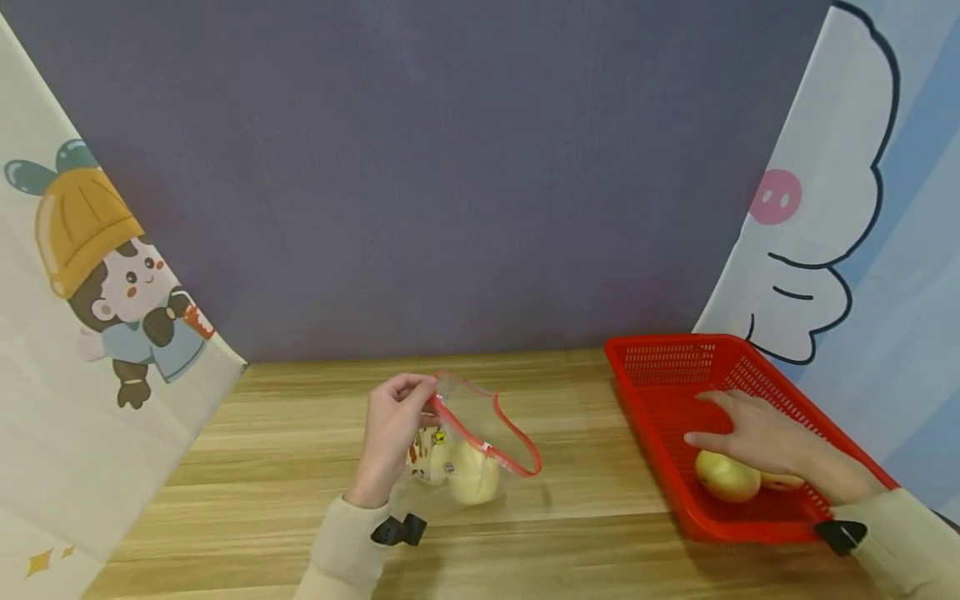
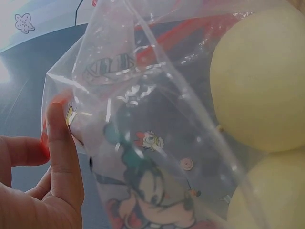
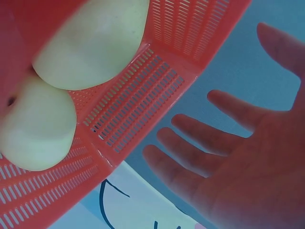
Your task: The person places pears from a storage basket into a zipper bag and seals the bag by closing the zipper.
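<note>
Head view: left hand (image 1: 392, 433) pinches the red zip rim of a clear printed zip bag (image 1: 468, 450), near the middle of the bench (image 1: 247, 500), mouth held up and tilted open toward the right. Already inside: two pale yellow fruits, probably apples. Right hand (image 1: 757, 433) hovers, fingers spread and relaxed, inside the red basket (image 1: 660, 367) at the right edge of the bench, just over a yellow apple (image 1: 726, 477) and a second fruit partly hidden beneath the palm. Best done, by my reading, by curling the fingers fully round one apple before lifting, and by keeping the bag mouth wide and steady with the pinch high on the rim.

Left wrist view: thumb and fingers (image 2: 62, 157) pressed against the bag film beside the cartoon print; two pale fruits (image 2: 262, 76) crowd the right side inside the bag. Wrist bent back, palm toward the bag.

Right wrist view: open palm, fingers (image 3: 200, 152) splayed, grasping nothing; two pale apples (image 3: 90, 43) lie against the slotted basket wall (image 3: 143, 114). Forearm reaches in from the near right corner.
</note>
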Available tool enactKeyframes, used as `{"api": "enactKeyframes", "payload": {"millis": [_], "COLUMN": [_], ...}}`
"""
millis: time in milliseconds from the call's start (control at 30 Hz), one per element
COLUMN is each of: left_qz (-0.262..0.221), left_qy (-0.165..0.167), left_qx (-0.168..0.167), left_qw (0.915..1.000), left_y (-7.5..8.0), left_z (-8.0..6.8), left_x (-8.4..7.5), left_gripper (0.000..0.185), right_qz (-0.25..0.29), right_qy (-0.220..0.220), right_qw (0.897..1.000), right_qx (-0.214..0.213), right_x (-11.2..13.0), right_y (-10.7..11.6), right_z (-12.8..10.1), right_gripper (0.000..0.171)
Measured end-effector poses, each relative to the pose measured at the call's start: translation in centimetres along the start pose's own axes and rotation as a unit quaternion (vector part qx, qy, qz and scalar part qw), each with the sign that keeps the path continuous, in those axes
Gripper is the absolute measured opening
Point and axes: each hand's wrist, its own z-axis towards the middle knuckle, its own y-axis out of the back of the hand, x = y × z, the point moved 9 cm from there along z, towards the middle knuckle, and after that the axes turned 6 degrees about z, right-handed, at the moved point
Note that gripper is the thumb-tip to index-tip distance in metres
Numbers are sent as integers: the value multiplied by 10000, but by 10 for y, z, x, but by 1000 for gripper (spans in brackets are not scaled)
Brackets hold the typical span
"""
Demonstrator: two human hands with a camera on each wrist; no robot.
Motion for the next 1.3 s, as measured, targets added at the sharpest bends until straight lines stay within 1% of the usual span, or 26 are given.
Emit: {"api": "enactKeyframes", "payload": {"millis": [133, 300, 433, 567, 700, 933, 1200, 1300], "left_qz": [24, 15, -7, -14, -19, 25, 29, 38], "left_qy": [-60, 12, 46, 43, 51, 2, -21, -23], "left_qx": [-6, -2, 6, 16, 22, 31, 39, 44], "left_qw": [10000, 10000, 10000, 10000, 10000, 10000, 10000, 10000], "left_y": [0, 0, 0, 0, -1, -1, -1, -1], "left_z": [-1, -2, -1, -1, -1, -1, -1, -1], "left_x": [-3, -2, -1, -2, -2, -2, -2, -3], "left_gripper": [23, 21, 20, 22, 22, 20, 23, 23], "right_qz": [22, -6, -54, 13, 96, 53, 192, 204], "right_qy": [-14, 1, -64, -121, -116, -209, -162, -61], "right_qw": [10000, 9999, 9996, 9991, 9986, 9978, 9960, 9952], "right_qx": [54, 110, 259, 417, 507, 623, 859, 957], "right_x": [-1, -2, -5, -8, -9, -10, -15, -17], "right_y": [-1, -1, -3, -7, -14, -25, -42, -47], "right_z": [-3, -7, -10, -12, -13, -11, -9, -9], "right_gripper": [82, 82, 82, 81, 80, 80, 74, 69]}}
